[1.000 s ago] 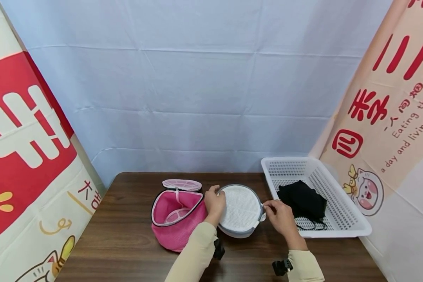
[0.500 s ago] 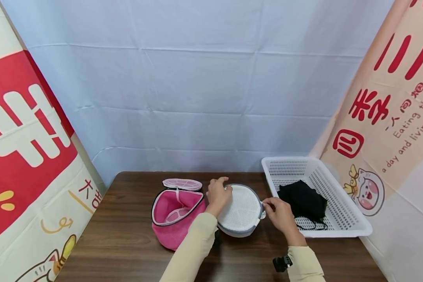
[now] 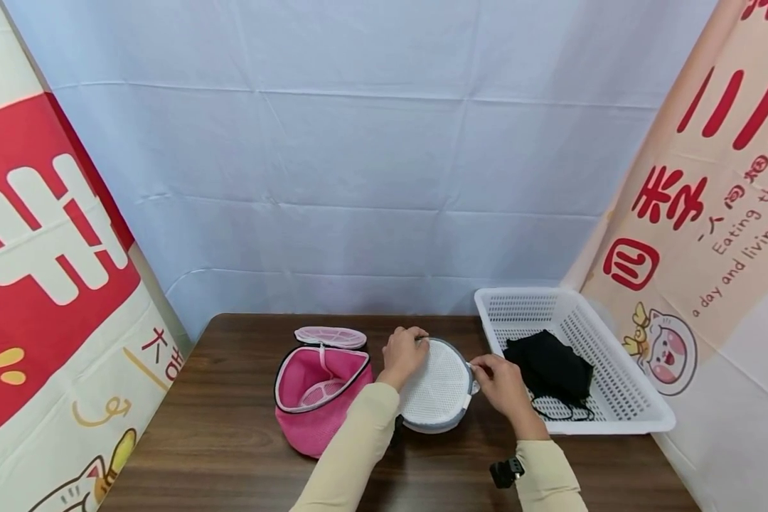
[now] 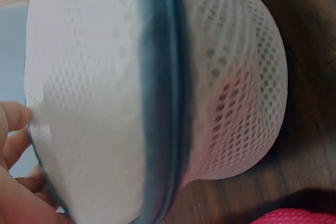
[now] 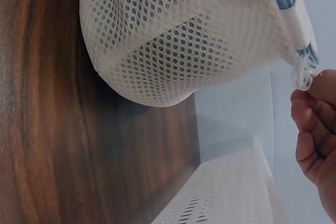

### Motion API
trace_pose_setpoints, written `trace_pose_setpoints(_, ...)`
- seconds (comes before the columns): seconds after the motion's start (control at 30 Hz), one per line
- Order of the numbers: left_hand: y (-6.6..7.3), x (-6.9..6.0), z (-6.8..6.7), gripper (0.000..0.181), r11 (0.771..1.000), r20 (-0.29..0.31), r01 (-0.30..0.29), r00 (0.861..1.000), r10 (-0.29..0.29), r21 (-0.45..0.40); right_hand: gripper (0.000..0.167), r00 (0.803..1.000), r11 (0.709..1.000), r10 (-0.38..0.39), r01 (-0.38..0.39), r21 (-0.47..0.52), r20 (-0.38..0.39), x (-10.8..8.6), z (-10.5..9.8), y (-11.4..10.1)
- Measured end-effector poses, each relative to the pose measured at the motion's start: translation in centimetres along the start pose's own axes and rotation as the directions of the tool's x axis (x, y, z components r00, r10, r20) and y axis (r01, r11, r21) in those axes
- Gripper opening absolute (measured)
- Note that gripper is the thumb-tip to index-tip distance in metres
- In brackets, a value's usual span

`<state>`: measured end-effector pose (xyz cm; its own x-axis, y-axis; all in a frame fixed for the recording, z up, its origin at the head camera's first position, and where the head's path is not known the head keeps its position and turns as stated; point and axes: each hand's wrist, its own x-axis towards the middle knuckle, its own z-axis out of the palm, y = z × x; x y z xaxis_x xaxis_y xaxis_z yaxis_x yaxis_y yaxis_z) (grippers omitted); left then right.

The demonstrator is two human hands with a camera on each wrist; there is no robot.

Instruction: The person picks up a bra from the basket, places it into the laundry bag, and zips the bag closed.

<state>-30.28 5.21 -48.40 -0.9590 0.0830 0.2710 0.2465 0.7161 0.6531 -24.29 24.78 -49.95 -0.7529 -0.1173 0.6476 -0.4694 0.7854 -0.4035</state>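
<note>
A round white mesh laundry bag (image 3: 436, 387) with a grey-blue zipper round its top stands on the table, its lid lying over the opening. My left hand (image 3: 404, 355) grips the bag's far-left rim; in the left wrist view its fingers (image 4: 16, 116) bend over the lid's edge. At the right side of the rim, my right hand (image 3: 502, 384) pinches a small pale loop (image 5: 302, 76) at the zipper's end. Beside the left forearm sits an uncapped pink mesh laundry bag (image 3: 323, 419), with its lid (image 3: 331, 336) folded back and a pale pink mesh piece (image 3: 321, 392) inside.
A white perforated plastic basket (image 3: 627, 398) stands at the right, holding a black cloth item (image 3: 550, 364) with thin cords. The dark wooden table (image 3: 217, 427) ends at a hanging pale blue cloth (image 3: 358, 178). Printed cloths hang on both sides.
My left hand has slid along the white bag's rim, away from me and to the right. My right hand has shifted slightly left, still at the rim's right side.
</note>
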Motion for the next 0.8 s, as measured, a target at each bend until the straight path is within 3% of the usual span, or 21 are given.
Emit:
trace_pose_setpoints(0.2, -0.49, -0.06, 0.51, 0.006, 1.0, -0.042, 0.001, 0.999, -0.001, -0.015, 0.012, 1.0, 1.0, 0.008, -0.008, 0.01, 0.003, 0.06, 0.09, -0.13)
trace_pose_setpoints(0.63, -0.63, -0.41, 0.06, 0.005, 0.997, 0.028, 0.043, 0.999, -0.041, -0.06, 0.011, 1.0, 1.0, 0.02, -0.02, 0.018, 0.018, -0.57, -0.07, -0.57)
trace_pose_setpoints(0.8, -0.54, -0.42, 0.07, 0.006, 0.993, 0.025, 0.08, 0.997, -0.078, -0.084, 0.011, 1.0, 1.0, 0.0, 0.0, 0.013, -0.007, -0.46, -0.14, -0.59)
